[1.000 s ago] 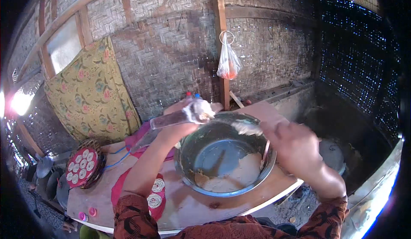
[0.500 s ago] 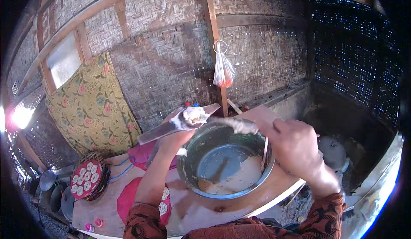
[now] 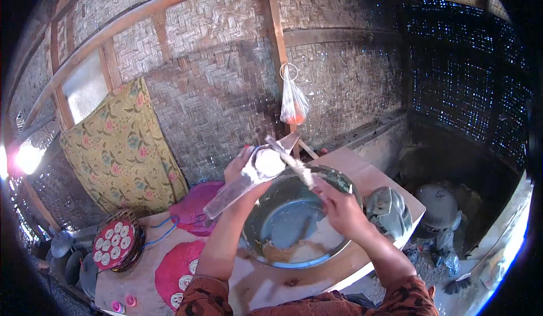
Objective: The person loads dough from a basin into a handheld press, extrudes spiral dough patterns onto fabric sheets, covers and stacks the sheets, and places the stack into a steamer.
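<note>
My left hand [image 3: 242, 172] is wrapped round a flat wooden tool [image 3: 229, 195] with a rounded cup holding white dough [image 3: 269, 162]. My right hand [image 3: 336, 205] grips a dough-smeared stick [image 3: 298, 168], whose far end lies beside the cup. Both hands are above a large metal basin [image 3: 328, 262] with pale batter or flour in its bottom. To the left of the basin, a round red mat [image 3: 169, 265] bears several coiled white dough pieces [image 3: 185, 282].
A basket with a red mat of dough coils [image 3: 116, 242] stands left. Beside it are a magenta bag [image 3: 197, 207] and two small pink-lidded items [image 3: 130, 300]. A greenish-grey bag [image 3: 388, 209] is right of the basin. A plastic bag [image 3: 294, 104] hangs from the post.
My right hand has come down and inward, bringing the stick up to the cup. The flat tool in my left hand has tilted more steeply. The view has shifted, showing the greenish-grey bag.
</note>
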`<state>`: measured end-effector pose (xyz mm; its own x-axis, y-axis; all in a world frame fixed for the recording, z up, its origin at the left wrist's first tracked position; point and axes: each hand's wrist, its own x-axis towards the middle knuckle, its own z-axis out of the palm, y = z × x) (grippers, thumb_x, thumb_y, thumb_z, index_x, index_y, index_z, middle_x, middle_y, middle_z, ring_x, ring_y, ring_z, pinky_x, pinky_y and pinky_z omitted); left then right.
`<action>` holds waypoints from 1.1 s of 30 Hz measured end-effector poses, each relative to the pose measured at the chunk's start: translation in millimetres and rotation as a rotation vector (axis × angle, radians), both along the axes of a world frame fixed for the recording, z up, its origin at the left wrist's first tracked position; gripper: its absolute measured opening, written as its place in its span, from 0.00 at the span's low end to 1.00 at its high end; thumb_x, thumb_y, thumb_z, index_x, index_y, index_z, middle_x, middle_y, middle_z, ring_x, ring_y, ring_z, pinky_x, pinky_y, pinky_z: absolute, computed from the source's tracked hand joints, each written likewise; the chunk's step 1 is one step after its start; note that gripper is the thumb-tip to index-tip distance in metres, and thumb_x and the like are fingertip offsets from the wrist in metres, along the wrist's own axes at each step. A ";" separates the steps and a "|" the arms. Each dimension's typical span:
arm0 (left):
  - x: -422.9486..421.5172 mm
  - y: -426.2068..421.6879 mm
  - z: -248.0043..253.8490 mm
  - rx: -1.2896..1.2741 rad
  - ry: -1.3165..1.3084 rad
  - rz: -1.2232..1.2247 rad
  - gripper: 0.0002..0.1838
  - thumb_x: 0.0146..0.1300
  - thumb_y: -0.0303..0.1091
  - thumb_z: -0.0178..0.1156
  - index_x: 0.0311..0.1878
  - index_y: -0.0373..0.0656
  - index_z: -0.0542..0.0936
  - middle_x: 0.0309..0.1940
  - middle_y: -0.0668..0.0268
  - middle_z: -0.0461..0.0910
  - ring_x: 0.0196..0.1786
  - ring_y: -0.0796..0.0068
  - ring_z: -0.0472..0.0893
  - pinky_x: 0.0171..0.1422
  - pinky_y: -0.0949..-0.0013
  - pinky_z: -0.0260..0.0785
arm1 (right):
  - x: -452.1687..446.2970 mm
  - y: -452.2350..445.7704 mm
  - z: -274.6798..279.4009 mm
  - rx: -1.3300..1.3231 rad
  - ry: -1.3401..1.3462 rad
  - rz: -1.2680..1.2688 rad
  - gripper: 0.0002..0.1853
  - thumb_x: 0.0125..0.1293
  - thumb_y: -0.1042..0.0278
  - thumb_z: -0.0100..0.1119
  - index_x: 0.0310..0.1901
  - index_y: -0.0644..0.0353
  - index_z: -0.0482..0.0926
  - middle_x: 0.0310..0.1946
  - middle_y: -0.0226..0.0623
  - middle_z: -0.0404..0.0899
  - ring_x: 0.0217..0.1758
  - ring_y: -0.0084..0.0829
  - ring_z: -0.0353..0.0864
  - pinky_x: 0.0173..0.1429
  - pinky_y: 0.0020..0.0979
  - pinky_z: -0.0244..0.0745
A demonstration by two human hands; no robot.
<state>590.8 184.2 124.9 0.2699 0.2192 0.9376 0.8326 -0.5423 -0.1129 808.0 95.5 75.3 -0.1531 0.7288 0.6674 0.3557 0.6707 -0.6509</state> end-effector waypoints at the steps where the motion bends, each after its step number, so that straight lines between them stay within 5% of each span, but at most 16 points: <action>1: -3.4 12.0 -7.5 -0.007 0.000 0.000 0.08 0.52 0.35 0.60 0.36 0.49 0.80 0.31 0.66 0.81 0.37 0.66 0.80 0.47 0.64 0.73 | -7.2 0.4 -4.8 0.031 0.000 0.003 0.23 0.63 0.81 0.47 0.61 0.63 0.66 0.39 0.50 0.79 0.42 0.40 0.79 0.47 0.34 0.73; 4: -18.9 45.5 -23.4 0.114 0.044 0.058 0.10 0.51 0.39 0.60 0.38 0.50 0.79 0.33 0.65 0.81 0.39 0.65 0.80 0.50 0.64 0.72 | -17.0 -6.0 -6.8 0.172 -0.026 0.022 0.23 0.63 0.80 0.47 0.62 0.62 0.65 0.43 0.53 0.79 0.50 0.45 0.79 0.52 0.35 0.72; 6: -27.9 41.4 -18.0 0.073 0.132 0.218 0.13 0.52 0.42 0.60 0.40 0.51 0.79 0.37 0.66 0.80 0.41 0.67 0.79 0.51 0.64 0.71 | -15.4 -23.3 -2.1 -0.039 -0.038 0.134 0.22 0.64 0.80 0.47 0.61 0.62 0.67 0.38 0.48 0.81 0.37 0.34 0.82 0.45 0.29 0.73; 8: -57.5 51.4 -18.4 0.036 0.119 0.261 0.19 0.49 0.52 0.64 0.38 0.48 0.79 0.32 0.67 0.79 0.38 0.70 0.80 0.44 0.67 0.73 | 12.6 -28.7 3.5 -0.235 -0.127 0.169 0.21 0.66 0.73 0.47 0.61 0.59 0.67 0.38 0.47 0.81 0.38 0.39 0.82 0.45 0.33 0.74; 10: -61.2 9.3 16.0 -0.011 0.097 0.398 0.18 0.51 0.51 0.64 0.38 0.49 0.79 0.31 0.67 0.80 0.39 0.71 0.80 0.47 0.68 0.71 | 37.7 -25.8 7.7 -0.180 -0.603 -0.054 0.19 0.64 0.67 0.50 0.57 0.57 0.72 0.33 0.44 0.82 0.31 0.42 0.81 0.41 0.39 0.76; 11: -70.2 11.6 23.4 -0.107 -0.149 0.073 0.18 0.51 0.50 0.65 0.39 0.50 0.79 0.32 0.67 0.81 0.40 0.69 0.80 0.48 0.68 0.70 | 40.6 -15.1 -1.9 -0.179 -0.615 -0.034 0.19 0.64 0.67 0.50 0.57 0.57 0.72 0.33 0.44 0.82 0.31 0.42 0.81 0.41 0.39 0.76; 14: -106.1 -32.0 39.7 -0.258 -0.575 0.020 0.18 0.53 0.42 0.64 0.44 0.45 0.78 0.33 0.66 0.80 0.37 0.73 0.79 0.45 0.68 0.71 | 29.4 6.3 -38.5 -0.504 -1.304 -0.179 0.16 0.60 0.65 0.53 0.50 0.56 0.77 0.38 0.44 0.80 0.40 0.45 0.79 0.45 0.44 0.73; 16: -135.0 -46.1 51.7 -0.372 -1.009 -0.631 0.15 0.52 0.36 0.63 0.42 0.40 0.77 0.30 0.65 0.78 0.33 0.75 0.78 0.38 0.69 0.71 | 19.4 9.7 -37.6 -0.063 -1.131 -0.189 0.14 0.57 0.64 0.56 0.44 0.56 0.81 0.47 0.44 0.75 0.52 0.46 0.74 0.54 0.45 0.68; 19: -152.1 -64.0 50.6 -0.463 -1.300 -1.293 0.06 0.52 0.32 0.57 0.30 0.44 0.71 0.23 0.70 0.67 0.24 0.77 0.68 0.29 0.70 0.63 | -27.2 7.9 -16.0 -0.111 -0.404 0.337 0.22 0.66 0.51 0.49 0.57 0.53 0.73 0.57 0.45 0.68 0.61 0.43 0.66 0.66 0.41 0.56; 22: -142.4 -78.7 20.1 -0.584 -1.489 -1.575 0.08 0.51 0.36 0.55 0.28 0.46 0.66 0.24 0.71 0.63 0.25 0.78 0.65 0.28 0.69 0.59 | -99.5 -0.1 -46.0 -0.786 0.228 1.065 0.43 0.63 0.30 0.33 0.65 0.64 0.59 0.65 0.45 0.60 0.66 0.38 0.62 0.67 0.41 0.57; 25: -137.6 -84.9 -24.6 -0.611 -1.738 -1.613 0.09 0.50 0.35 0.56 0.26 0.45 0.66 0.24 0.70 0.63 0.25 0.78 0.66 0.28 0.71 0.59 | -141.7 -34.8 -46.7 -1.456 0.544 1.013 0.46 0.57 0.22 0.32 0.62 0.59 0.64 0.51 0.46 0.73 0.46 0.36 0.78 0.48 0.38 0.75; 26: -142.8 -86.4 -38.6 -0.616 -1.729 -1.674 0.08 0.51 0.33 0.56 0.27 0.44 0.67 0.26 0.68 0.67 0.29 0.74 0.70 0.31 0.68 0.63 | -152.3 -33.0 -67.8 -1.628 0.660 1.397 0.46 0.55 0.20 0.32 0.58 0.57 0.67 0.41 0.42 0.74 0.32 0.31 0.75 0.34 0.32 0.73; 28: -157.8 -102.0 -61.2 -0.517 -1.745 -1.266 0.06 0.53 0.32 0.55 0.33 0.42 0.73 0.34 0.64 0.73 0.37 0.69 0.75 0.40 0.64 0.69 | -167.6 -37.9 -74.9 -1.814 0.750 1.788 0.45 0.53 0.19 0.32 0.55 0.54 0.69 0.31 0.37 0.74 0.18 0.25 0.71 0.19 0.27 0.70; 30: -204.1 -98.5 -128.5 -0.475 -1.575 -0.688 0.11 0.56 0.32 0.57 0.41 0.39 0.76 0.42 0.60 0.76 0.45 0.66 0.76 0.50 0.64 0.70 | -178.6 -56.0 -59.3 -1.584 0.784 1.177 0.41 0.55 0.20 0.32 0.48 0.53 0.71 0.21 0.30 0.65 0.08 0.19 0.55 0.09 0.20 0.51; 32: -225.3 -128.7 -172.6 -0.531 -1.038 0.188 0.16 0.56 0.36 0.60 0.45 0.38 0.76 0.43 0.61 0.77 0.48 0.71 0.76 0.51 0.68 0.70 | -196.3 -50.9 -80.5 -1.268 0.788 0.853 0.44 0.54 0.18 0.29 0.48 0.54 0.71 0.22 0.30 0.66 0.10 0.21 0.60 0.11 0.22 0.55; 33: -228.9 -142.8 -193.3 -0.596 -1.034 0.137 0.21 0.52 0.41 0.64 0.47 0.39 0.76 0.43 0.63 0.78 0.48 0.70 0.77 0.51 0.67 0.70 | -209.9 -48.5 -89.1 -1.133 0.832 0.792 0.44 0.54 0.18 0.31 0.50 0.57 0.69 0.22 0.29 0.66 0.11 0.21 0.61 0.12 0.24 0.57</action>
<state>361.8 41.4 -68.4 -0.6101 0.6601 0.4382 0.4359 -0.1822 0.8814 598.1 47.0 -13.8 -0.6007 0.7982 -0.0460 -0.5161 -0.4310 -0.7402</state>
